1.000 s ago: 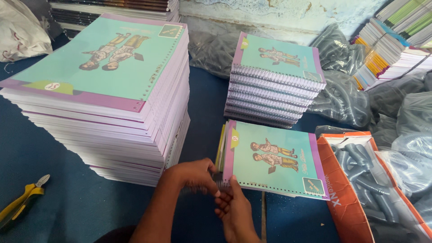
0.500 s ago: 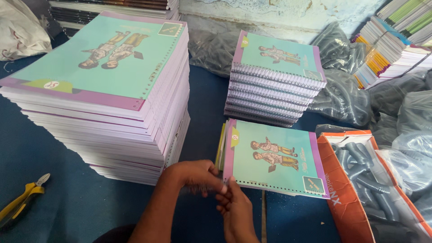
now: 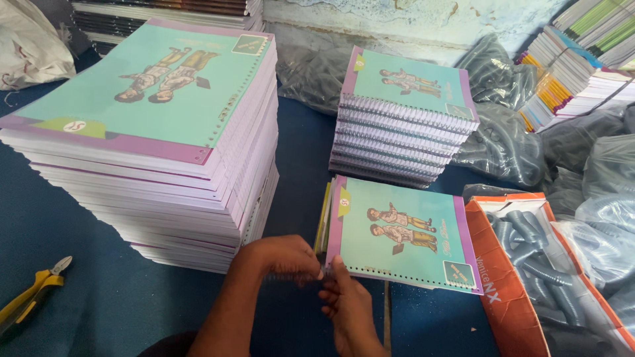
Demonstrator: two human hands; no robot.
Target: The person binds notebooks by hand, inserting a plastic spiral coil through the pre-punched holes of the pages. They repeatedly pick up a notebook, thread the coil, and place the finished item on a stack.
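A teal and purple notebook lies flat on the blue table in front of me, its punched edge toward me. My left hand and my right hand meet at its near left corner, fingers pinched on a thin grey spiral coil at that edge. To the left a tall stack of unbound notebooks with the same cover rises. Behind the notebook stands a shorter stack of spiral-bound notebooks.
Yellow-handled pliers lie at the lower left. An orange and white bag of grey coils is at the right. Clear bags of coils and more book stacks crowd the back right.
Both hands have shifted slightly at the notebook's near corner, the right hand's fingers rising to the edge. The notebook and stacks have not moved.
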